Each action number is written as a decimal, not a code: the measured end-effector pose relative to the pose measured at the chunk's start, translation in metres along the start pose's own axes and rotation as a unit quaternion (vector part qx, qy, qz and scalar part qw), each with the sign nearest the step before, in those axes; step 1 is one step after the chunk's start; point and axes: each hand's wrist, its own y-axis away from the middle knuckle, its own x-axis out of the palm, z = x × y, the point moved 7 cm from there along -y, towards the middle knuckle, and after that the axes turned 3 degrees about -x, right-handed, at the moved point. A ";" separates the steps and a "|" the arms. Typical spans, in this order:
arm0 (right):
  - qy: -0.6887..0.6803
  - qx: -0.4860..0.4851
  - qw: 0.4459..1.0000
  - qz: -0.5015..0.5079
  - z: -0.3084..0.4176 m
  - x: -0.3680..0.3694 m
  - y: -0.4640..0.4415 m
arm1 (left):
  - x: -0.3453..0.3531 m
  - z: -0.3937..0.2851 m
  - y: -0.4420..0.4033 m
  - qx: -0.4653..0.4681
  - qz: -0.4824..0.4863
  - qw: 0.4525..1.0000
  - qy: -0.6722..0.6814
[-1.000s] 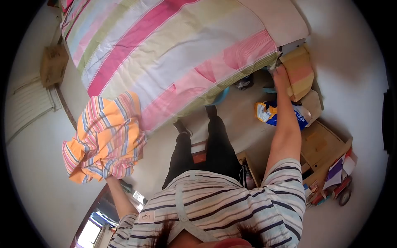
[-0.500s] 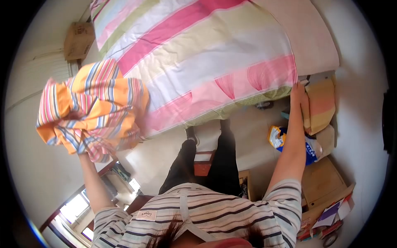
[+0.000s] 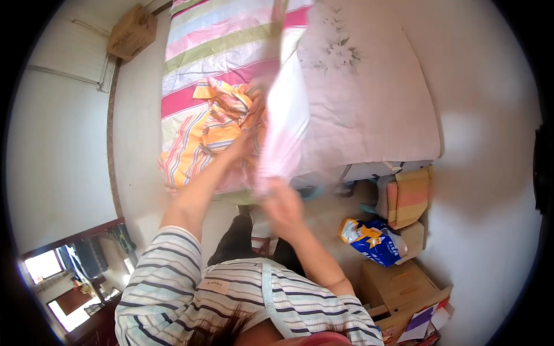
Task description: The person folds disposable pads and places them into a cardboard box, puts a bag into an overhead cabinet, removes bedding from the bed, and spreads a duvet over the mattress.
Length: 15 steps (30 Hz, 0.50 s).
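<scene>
A crumpled orange striped cloth (image 3: 213, 130) lies on the left part of the bed, over a striped pink, white and green sheet (image 3: 213, 57). My left hand (image 3: 247, 141) is on the cloth's right side, its fingers hidden in the folds and blurred. My right hand (image 3: 281, 203) is closed on the edge of the striped sheet, near the front of the bed. From there the sheet rises in a blurred, folded-over strip. To its right shows a pale pink, flower-patterned mattress cover (image 3: 363, 115).
A cardboard box (image 3: 132, 33) stands beyond the bed's left side. At the right are a yellow and pink folded item (image 3: 410, 196), a blue and orange bag (image 3: 372, 241) and a wooden cabinet (image 3: 398, 282) with papers. A window (image 3: 44, 267) shows at lower left.
My right hand has pulled the sheet's right edge leftward, uncovering the pale pink cover. My left hand and the orange cloth have moved right, onto the bed.
</scene>
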 end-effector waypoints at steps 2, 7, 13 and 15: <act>-0.177 0.245 0.927 0.221 -0.037 0.076 0.005 | -0.006 0.022 0.016 0.017 -0.020 0.999 -0.046; -0.011 0.292 0.952 0.087 -0.121 0.090 0.078 | -0.003 0.051 0.168 0.046 -0.167 0.953 -0.247; 0.227 0.254 0.937 0.075 -0.182 0.021 0.142 | -0.061 0.289 0.377 -0.273 -0.391 0.767 0.428; 0.252 0.259 0.932 -0.003 -0.182 0.014 0.136 | -0.079 0.372 0.406 -0.210 -0.421 0.822 0.322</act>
